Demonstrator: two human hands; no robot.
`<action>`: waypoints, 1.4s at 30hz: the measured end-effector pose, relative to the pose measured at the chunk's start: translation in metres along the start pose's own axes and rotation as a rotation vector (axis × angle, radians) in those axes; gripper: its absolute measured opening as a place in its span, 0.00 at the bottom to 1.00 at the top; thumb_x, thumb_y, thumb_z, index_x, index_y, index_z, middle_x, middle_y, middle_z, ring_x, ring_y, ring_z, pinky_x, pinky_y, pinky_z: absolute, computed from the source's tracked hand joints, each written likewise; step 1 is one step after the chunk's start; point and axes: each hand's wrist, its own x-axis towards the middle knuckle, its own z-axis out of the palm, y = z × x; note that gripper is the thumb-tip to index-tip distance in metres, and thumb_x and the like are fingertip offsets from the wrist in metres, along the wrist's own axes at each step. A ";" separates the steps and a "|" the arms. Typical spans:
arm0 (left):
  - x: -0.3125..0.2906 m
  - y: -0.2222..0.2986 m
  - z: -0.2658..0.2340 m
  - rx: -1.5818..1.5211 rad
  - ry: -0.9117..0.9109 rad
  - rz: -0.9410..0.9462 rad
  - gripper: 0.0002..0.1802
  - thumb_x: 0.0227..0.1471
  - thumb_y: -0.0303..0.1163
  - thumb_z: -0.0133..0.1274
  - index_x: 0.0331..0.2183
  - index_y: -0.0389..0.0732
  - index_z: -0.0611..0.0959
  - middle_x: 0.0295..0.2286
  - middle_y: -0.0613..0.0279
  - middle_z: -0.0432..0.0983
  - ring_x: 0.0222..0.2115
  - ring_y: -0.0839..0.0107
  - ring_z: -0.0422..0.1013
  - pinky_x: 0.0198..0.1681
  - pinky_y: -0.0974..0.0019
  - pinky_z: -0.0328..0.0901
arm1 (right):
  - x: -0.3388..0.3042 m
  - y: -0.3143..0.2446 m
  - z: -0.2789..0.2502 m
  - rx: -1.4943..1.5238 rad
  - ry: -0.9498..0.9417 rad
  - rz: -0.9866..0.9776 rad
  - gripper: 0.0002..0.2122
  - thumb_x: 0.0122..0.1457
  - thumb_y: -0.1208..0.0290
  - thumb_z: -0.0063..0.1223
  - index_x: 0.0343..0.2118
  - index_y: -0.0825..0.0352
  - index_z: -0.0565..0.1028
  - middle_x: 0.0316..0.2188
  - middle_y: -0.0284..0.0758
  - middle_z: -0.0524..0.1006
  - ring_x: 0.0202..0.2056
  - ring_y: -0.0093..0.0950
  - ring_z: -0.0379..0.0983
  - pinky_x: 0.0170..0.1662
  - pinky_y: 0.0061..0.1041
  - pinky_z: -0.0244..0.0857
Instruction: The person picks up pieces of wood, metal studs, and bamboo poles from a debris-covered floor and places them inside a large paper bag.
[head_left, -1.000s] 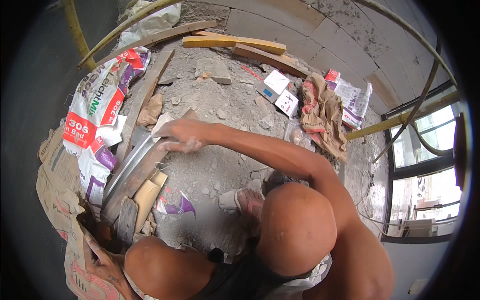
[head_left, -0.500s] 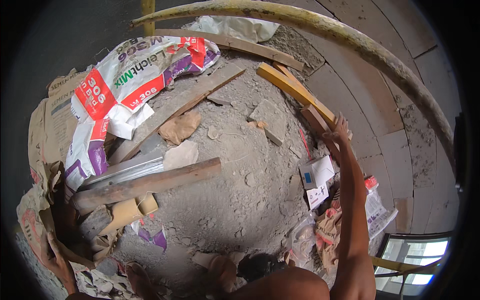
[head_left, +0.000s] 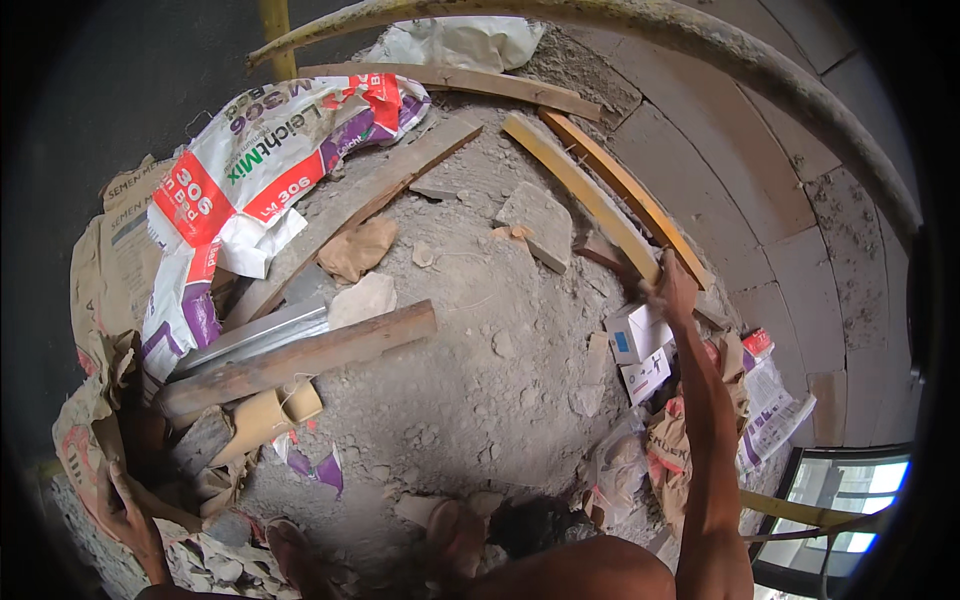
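Observation:
At the right, my right hand [head_left: 674, 290] is closed round the near end of a yellow wooden strip [head_left: 585, 190]. Beside it, along the wall, lies a second yellow strip [head_left: 635, 195]. Partly under my hand is a shorter brown wood piece [head_left: 603, 252], and a white box [head_left: 632, 335] sits just below. My left hand [head_left: 135, 520] grips the rim of a torn brown paper sack [head_left: 85, 460] at the lower left. Inside the sack's mouth rest a cardboard tube [head_left: 255, 425], a rough wood scrap [head_left: 203, 440] and the end of a long wooden beam [head_left: 310, 360].
A crumpled white, red and purple bag [head_left: 270, 140] lies at the upper left near a long plank [head_left: 370, 195]. A bent yellow pole [head_left: 690, 35] arches over the far side. Grey rubble [head_left: 450, 400] covers the ground; a block wall [head_left: 800, 270] stands right.
The strip in my right hand has come away from the strip beside it and shifted left, leaving a gap. My left hand stays at the sack; the view has shifted slightly.

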 end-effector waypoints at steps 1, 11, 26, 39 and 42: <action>0.000 -0.001 0.001 -0.033 -0.017 0.017 0.18 0.68 0.35 0.48 0.47 0.28 0.79 0.36 0.61 0.77 0.36 0.74 0.68 0.42 0.71 0.63 | -0.015 -0.009 -0.008 0.037 -0.014 0.012 0.29 0.45 0.59 0.70 0.47 0.61 0.65 0.42 0.43 0.77 0.44 0.45 0.76 0.43 0.44 0.70; -0.013 0.019 0.002 -0.148 -0.050 0.042 0.19 0.63 0.31 0.53 0.51 0.31 0.79 0.34 0.60 0.80 0.32 0.74 0.73 0.37 0.71 0.67 | -0.105 -0.072 -0.092 0.118 0.231 -0.079 0.36 0.40 0.69 0.71 0.55 0.67 0.67 0.45 0.46 0.71 0.47 0.47 0.69 0.51 0.42 0.64; -0.037 0.006 0.004 -0.214 0.196 0.198 0.20 0.57 0.22 0.56 0.52 0.33 0.80 0.19 0.53 0.76 0.17 0.77 0.68 0.23 0.68 0.64 | -0.232 -0.211 -0.162 0.241 0.041 -0.549 0.38 0.31 0.78 0.67 0.55 0.67 0.70 0.44 0.44 0.76 0.45 0.49 0.71 0.49 0.43 0.66; -0.042 0.008 -0.031 -0.267 0.125 0.335 0.20 0.58 0.19 0.55 0.53 0.34 0.81 0.31 0.54 0.84 0.28 0.82 0.73 0.34 0.74 0.68 | -0.201 -0.435 -0.206 0.314 0.029 -0.891 0.38 0.34 0.74 0.74 0.54 0.63 0.69 0.46 0.40 0.76 0.47 0.43 0.72 0.51 0.41 0.64; -0.027 0.005 -0.029 -0.283 0.141 0.333 0.22 0.56 0.18 0.54 0.53 0.35 0.80 0.30 0.48 0.83 0.28 0.73 0.78 0.33 0.70 0.70 | -0.187 -0.471 -0.210 0.321 0.057 -0.903 0.38 0.35 0.73 0.74 0.55 0.62 0.69 0.46 0.39 0.76 0.47 0.42 0.73 0.51 0.41 0.66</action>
